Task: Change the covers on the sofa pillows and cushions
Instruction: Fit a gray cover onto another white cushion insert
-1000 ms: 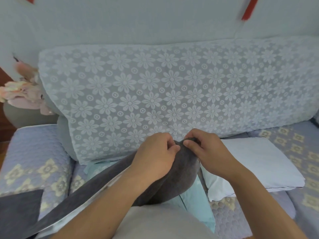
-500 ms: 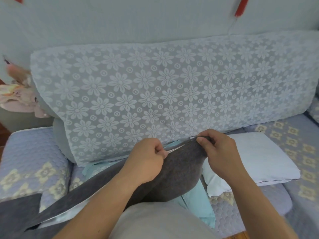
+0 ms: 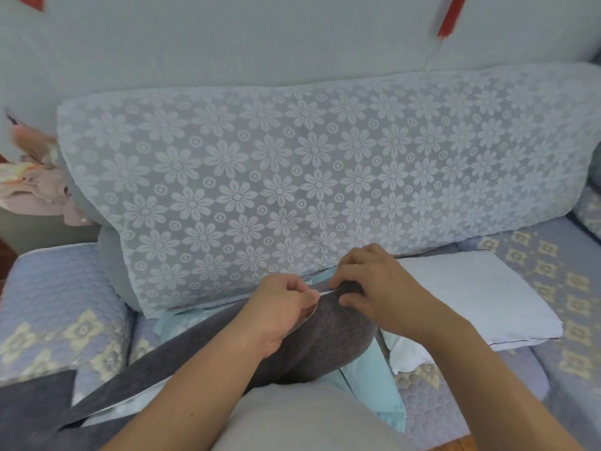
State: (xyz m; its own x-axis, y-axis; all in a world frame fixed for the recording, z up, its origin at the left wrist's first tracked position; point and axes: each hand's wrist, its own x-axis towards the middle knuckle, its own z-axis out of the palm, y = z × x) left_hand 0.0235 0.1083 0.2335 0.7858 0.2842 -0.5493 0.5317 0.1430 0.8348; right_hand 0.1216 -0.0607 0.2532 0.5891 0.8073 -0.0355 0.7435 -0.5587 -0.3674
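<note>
Hands at scene centre, working the far corner of a dark grey felt-like cushion cover across the lap, near the long lace-flowered back cushion. Left hand now curled, pinching a thin pale edge; right hand fingers bent, pressing and gripping the grey corner. A second ago both together at the corner; since then drawn slightly apart, probably closing or aligning the opening. White pillow waiting right.

Pink bundle at left edge, blurred and cut off
</note>
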